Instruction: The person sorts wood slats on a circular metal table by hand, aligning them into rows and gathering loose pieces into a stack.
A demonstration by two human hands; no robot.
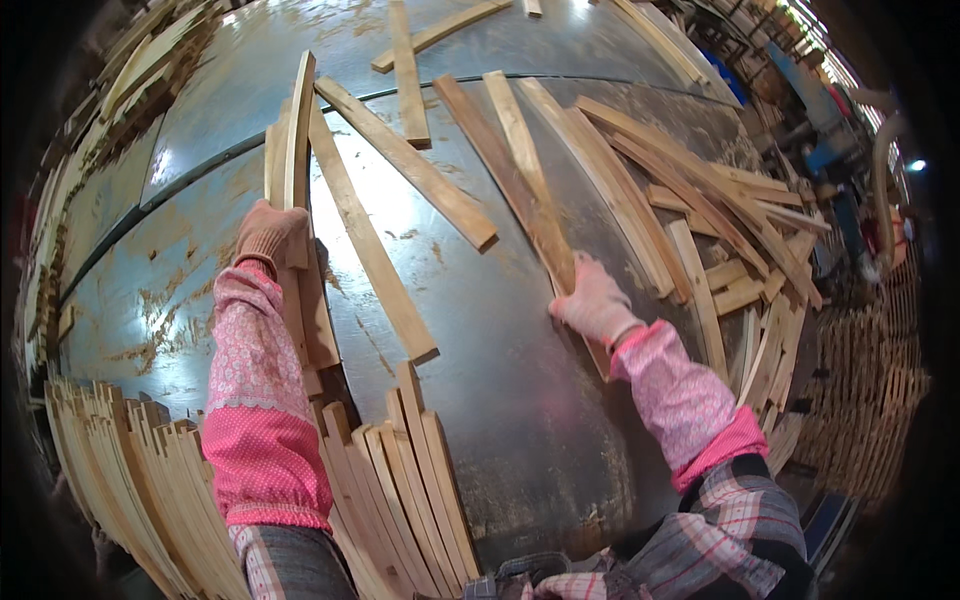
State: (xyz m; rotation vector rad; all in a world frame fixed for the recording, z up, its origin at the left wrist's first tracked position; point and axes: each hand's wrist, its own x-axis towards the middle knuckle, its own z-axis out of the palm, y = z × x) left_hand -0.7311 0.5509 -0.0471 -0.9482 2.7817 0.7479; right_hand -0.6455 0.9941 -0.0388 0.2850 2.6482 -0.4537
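The left hand (268, 232) wears a pink glove, and its grip is closed around a small bunch of thin wood strips (292, 140). The strips stand on edge, pressed together, and they point up and away from the person. Their lower ends run down past the hand, beside the pink dotted sleeve (255, 400).

The right hand (594, 302) also wears a pink glove. Its grip is closed on the near end of a brown wood strip (505, 175). That strip lies flat on the table and runs up and to the left from the hand.

Both hands are over a big grey metal table (510, 400). The metal is shiny and has rusty scratches. Between the two hands lie two loose pale strips, a long one (372, 255) just beside the left hand's bunch and another one (405, 160) slanting across above it.

To the right of the right hand there is a messy heap of strips (700, 200), lying crossed over each other. More strips (410, 70) lie near the far edge of the table.

At the near edge, low between the arms, a few strips (415, 490) lean together in a fan. To the left of the left arm, a long row of strips (130, 460) stands packed side by side along the table's edge.
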